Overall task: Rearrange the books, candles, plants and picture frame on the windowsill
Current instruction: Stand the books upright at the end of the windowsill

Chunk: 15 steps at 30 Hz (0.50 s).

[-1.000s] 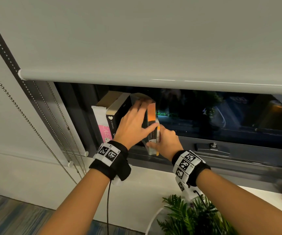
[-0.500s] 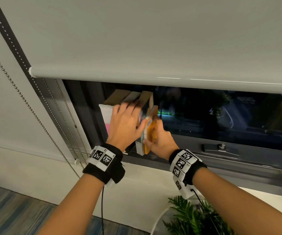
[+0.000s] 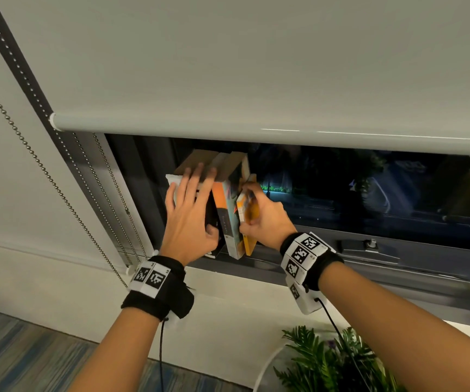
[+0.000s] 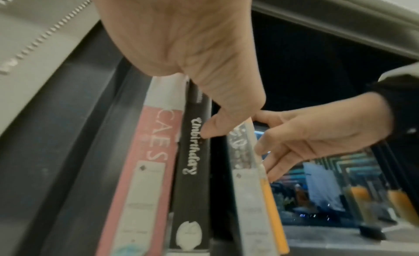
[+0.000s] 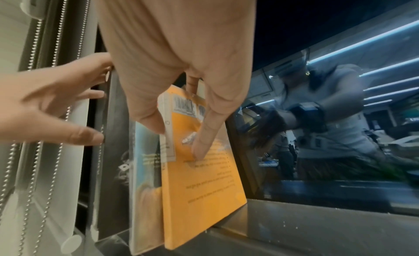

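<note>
Several books stand upright at the left end of the window ledge. A pink and white book (image 4: 145,161) and a black book (image 4: 192,188) are outermost, then a pale blue and orange book (image 3: 229,222). My left hand (image 3: 188,213) lies flat with straight fingers on the pink and black spines, its thumb touching the black spine. My right hand (image 3: 256,213) pinches a thin yellow book (image 5: 204,188) between thumb and fingers. It holds that book upright against the pale blue book (image 5: 145,170), bottom edge on the ledge.
A grey roller blind (image 3: 256,66) hangs low over the dark glass, just above the book tops. Its bead chains (image 3: 44,171) hang at the left. A window handle (image 3: 369,244) sits to the right. A green plant (image 3: 330,360) is below my right forearm by the white sill (image 3: 242,292).
My left hand has slid off the pale blue book onto the pink and black spines. The right hand has moved up the yellow book, which now stands against the row.
</note>
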Tool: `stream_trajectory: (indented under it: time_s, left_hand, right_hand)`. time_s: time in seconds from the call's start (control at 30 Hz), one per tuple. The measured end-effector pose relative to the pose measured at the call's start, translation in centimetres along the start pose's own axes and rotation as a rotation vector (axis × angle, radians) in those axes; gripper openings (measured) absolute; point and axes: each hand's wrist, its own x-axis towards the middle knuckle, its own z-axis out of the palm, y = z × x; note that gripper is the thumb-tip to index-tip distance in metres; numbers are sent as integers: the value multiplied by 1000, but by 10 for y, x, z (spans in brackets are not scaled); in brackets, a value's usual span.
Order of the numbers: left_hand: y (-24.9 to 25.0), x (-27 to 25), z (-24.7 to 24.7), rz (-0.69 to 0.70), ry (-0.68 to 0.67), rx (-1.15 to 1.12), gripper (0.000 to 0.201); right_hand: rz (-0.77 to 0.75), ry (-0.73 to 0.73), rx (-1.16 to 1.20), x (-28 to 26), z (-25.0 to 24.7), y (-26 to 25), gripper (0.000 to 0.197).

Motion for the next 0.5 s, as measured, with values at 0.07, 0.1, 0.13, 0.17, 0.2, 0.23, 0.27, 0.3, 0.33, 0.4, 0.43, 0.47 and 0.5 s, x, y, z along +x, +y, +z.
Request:
stream_trajectory:
  time_s: [0.07, 0.1, 0.13, 0.17, 0.2, 0.23, 0.27, 0.3, 0.33, 0.4, 0.43, 0.47, 0.5]
  left_hand:
    - [-10, -8, 5, 1, -26, -19, 107]
    - [-13, -10, 7, 0, -34, -39, 107]
    - [-15, -10, 7, -6, -40, -53, 106]
    - [-15, -9, 7, -15, -40, -45, 105]
    - [-14, -7, 8, -20, -30, -19, 105]
    - [-12, -6, 8, -20, -17, 14, 105]
    - [-10, -5, 8, -19, -7, 43, 104]
    - [-9, -5, 8, -14, 1, 62, 103]
    - [-9, -5, 8, -7, 10, 75, 102]
    - [-11, -6, 8, -1, 22, 95, 99]
    - [-12, -6, 7, -3, 25, 102, 99]
    - [-11, -6, 7, -10, 29, 100, 98]
    - [-10, -6, 7, -26, 32, 82, 98]
  right_hand:
    - [10, 3, 20, 1, 0, 2, 75]
    - [11, 1, 39, 2, 0, 2, 73]
    - [10, 1, 55, 4, 1, 2, 71]
    - [8, 2, 65, 6, 4, 3, 68]
    - [5, 10, 71, 8, 6, 3, 66]
    - [2, 19, 74, 9, 9, 2, 64]
    - [-4, 30, 80, 11, 13, 2, 63]
    - [-5, 41, 90, 11, 16, 2, 63]
    - [-4, 53, 100, 12, 18, 2, 63]
    - [0, 69, 99, 12, 22, 2, 62]
    - [1, 67, 98, 12, 22, 1, 61]
    - [-5, 63, 104, 12, 22, 1, 60]
    - [-20, 57, 115, 13, 20, 1, 60]
